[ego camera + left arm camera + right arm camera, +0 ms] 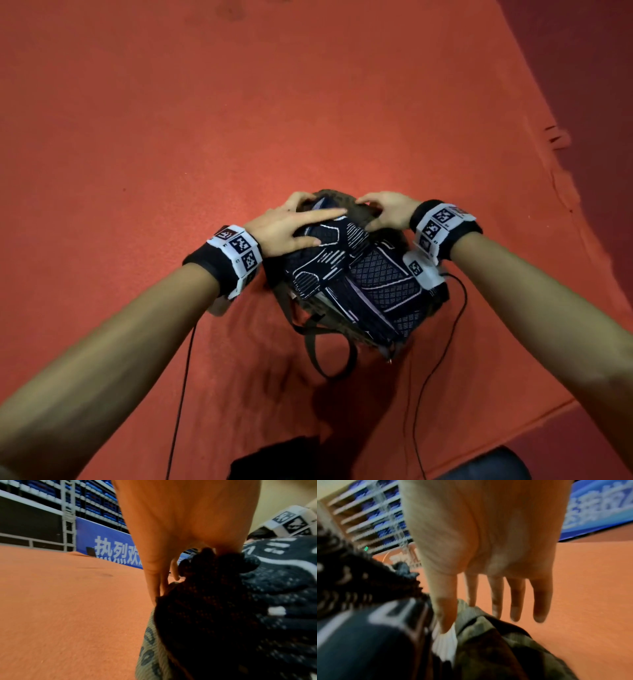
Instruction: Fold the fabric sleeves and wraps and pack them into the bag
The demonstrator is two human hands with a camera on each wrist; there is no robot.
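An olive camouflage bag point(342, 200) lies on the red carpet, stuffed with dark navy fabric sleeves point(373, 277) with white line patterns, which bulge out of its mouth. My left hand point(308, 224) lies on top of the sleeves, with index finger and thumb stretched flat and pressing them down; its other fingers point(157, 584) run down the bag's far side point(149, 649). My right hand point(375, 214) is at the bag's far right rim point(488, 639). Its thumb point(445, 609) is inside by a white tag point(444, 646), its index finger behind the rim, pinching it. The other fingers hang free.
The bag's dark straps point(318, 353) loop toward me on the carpet point(239, 120). Thin black cables point(442, 346) trail from both wrist bands. A darker red strip point(589, 85) borders the carpet on the right. A blue banner point(106, 543) and tiered seating stand far off.
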